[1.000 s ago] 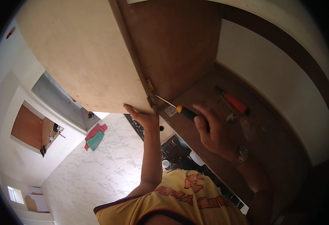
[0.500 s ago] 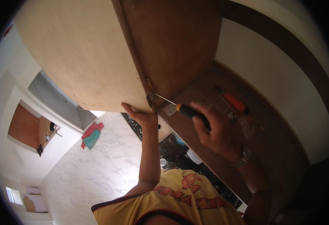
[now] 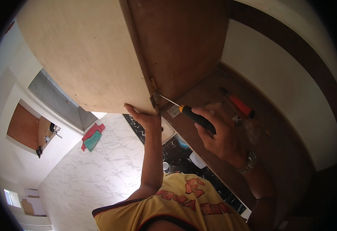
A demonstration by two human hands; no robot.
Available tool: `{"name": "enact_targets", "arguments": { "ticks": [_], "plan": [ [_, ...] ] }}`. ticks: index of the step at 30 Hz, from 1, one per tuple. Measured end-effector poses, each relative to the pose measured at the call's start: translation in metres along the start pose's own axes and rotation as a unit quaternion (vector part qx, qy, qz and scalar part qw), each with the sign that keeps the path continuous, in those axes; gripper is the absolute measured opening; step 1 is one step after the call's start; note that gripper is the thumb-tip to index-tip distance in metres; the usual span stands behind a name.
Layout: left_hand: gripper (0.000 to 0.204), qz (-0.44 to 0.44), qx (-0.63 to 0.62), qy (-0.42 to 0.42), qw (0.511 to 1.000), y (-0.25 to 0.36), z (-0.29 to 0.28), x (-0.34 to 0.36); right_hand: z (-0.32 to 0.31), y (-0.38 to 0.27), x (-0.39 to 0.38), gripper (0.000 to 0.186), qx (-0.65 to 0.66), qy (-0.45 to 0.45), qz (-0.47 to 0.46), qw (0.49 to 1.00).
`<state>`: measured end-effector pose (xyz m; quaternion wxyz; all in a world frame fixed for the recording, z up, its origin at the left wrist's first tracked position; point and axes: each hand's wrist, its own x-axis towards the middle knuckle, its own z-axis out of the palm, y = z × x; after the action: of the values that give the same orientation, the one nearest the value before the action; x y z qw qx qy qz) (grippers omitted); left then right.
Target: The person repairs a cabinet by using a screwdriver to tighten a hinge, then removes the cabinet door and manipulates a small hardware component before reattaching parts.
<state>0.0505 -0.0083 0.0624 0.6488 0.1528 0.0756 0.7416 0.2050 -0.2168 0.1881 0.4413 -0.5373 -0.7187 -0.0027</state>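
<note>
My right hand (image 3: 224, 140) is closed round the black and yellow handle of a screwdriver (image 3: 197, 118). The screwdriver's thin shaft reaches up and left, its tip at a metal hinge (image 3: 155, 96) low on the edge of a pale wooden cabinet door (image 3: 87, 57). Below the hinge, my left hand (image 3: 147, 118) grips the door's bottom corner. Its thumb lies along the bottom edge, and the other fingers are mostly hidden behind the door. Whether the tip sits in a screw is too small to tell.
On the brown cabinet shelf (image 3: 280, 154) lie a red and black tool (image 3: 239, 107) and a crumpled clear plastic bag (image 3: 253, 133). Below runs a black marbled counter (image 3: 176, 154) with a white container (image 3: 197, 159). Red and green cloths (image 3: 92, 139) lie on the pale tiled floor (image 3: 87, 181).
The fingers of my right hand were more spread at the screwdriver handle and now wrap it more closely. The tip stays at the hinge. My left hand keeps its hold on the door.
</note>
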Motion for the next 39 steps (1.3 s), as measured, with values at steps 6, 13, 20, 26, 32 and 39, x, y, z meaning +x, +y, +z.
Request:
{"name": "enact_targets", "arguments": {
  "ticks": [6,13,20,26,32,39],
  "plan": [
    [0.076,-0.009,-0.025,-0.005,1.000,0.005,0.001,-0.006,-0.015,-0.004,0.012,0.040,0.141,0.120,0.097,0.978],
    [0.075,-0.024,-0.024,0.012,0.999,0.006,-0.007,0.003,0.025,0.014,0.086,0.034,0.001,-0.009,-0.079,0.997],
    [0.075,-0.029,-0.026,-0.007,0.999,0.004,0.007,0.001,0.081,0.049,0.105,0.039,0.016,-0.004,-0.101,0.995],
    [0.074,-0.018,-0.015,0.010,1.000,0.008,0.001,0.002,0.061,0.052,0.108,0.041,-0.122,0.028,-0.082,0.989],
    [0.077,-0.028,-0.021,-0.006,0.999,0.009,0.002,0.000,0.069,0.045,0.094,0.034,-0.159,-0.041,-0.066,0.984],
    [0.079,-0.027,-0.023,-0.007,0.999,0.004,0.004,0.001,0.090,0.065,0.086,0.030,-0.119,-0.002,-0.077,0.990]
  ]
}}
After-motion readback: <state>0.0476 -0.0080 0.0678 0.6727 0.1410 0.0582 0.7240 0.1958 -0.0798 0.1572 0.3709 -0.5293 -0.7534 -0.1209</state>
